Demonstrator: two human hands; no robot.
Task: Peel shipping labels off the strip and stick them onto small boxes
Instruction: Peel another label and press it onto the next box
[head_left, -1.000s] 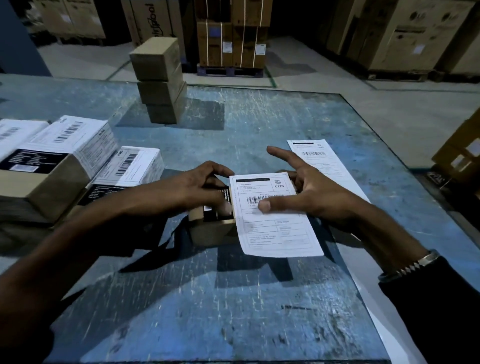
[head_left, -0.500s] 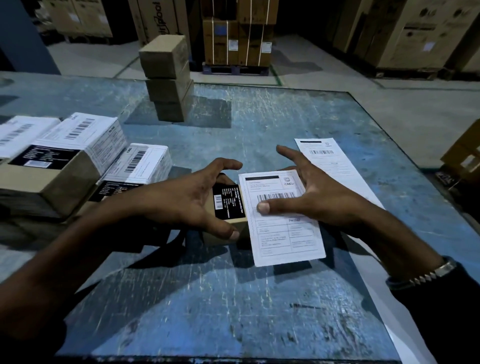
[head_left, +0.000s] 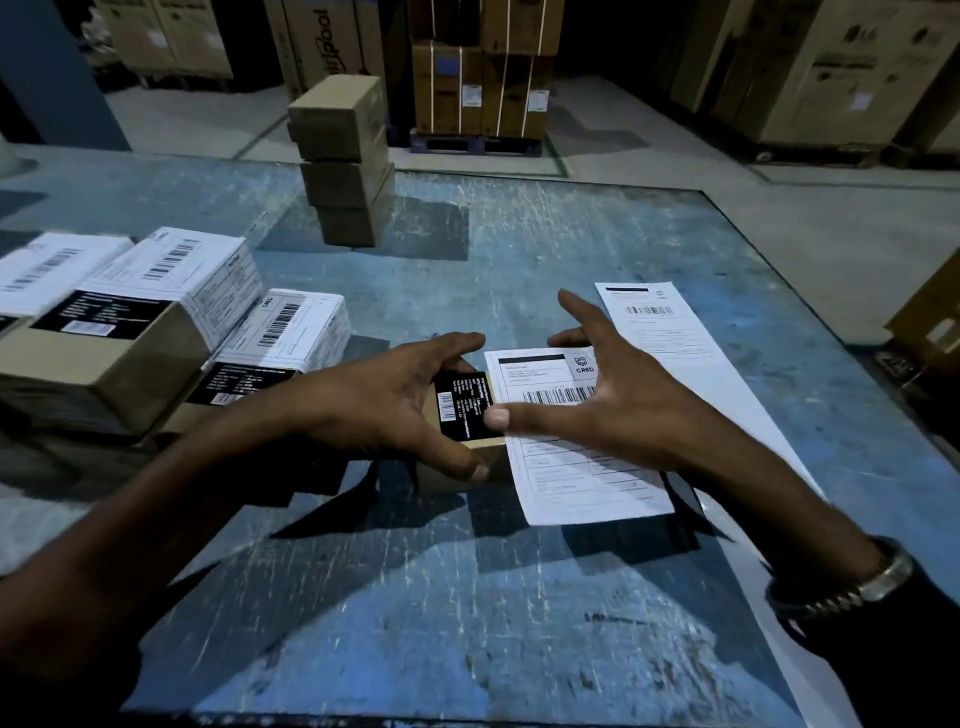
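At far left on the blue desk (head_left: 467, 597) sit the labelled boxes (head_left: 140, 317), white labels already wrapped over their tops. Behind them, toward the middle, stands a stack of plain boxes (head_left: 343, 161) not yet labelled.

Moving right, the left hand (head_left: 384, 405) grips the small box (head_left: 467, 457) in the centre of the desk, fingers over its far edge and thumb on its near side. A second ago this hand lay across the top and hid the box's black sticker (head_left: 462, 410); now it has shifted left and the sticker shows in full.

Next, the shipping label (head_left: 571, 467) lies partly on the box and overhangs it to the right and toward the viewer. The right hand (head_left: 613, 410) has its fingers spread wide, and its thumb has slid left along the label to the label's left edge.

At right lies the strip (head_left: 670, 332) with one more label on it.

The label appears placed but not smoothed; the overhang likely needs folding down the sides.
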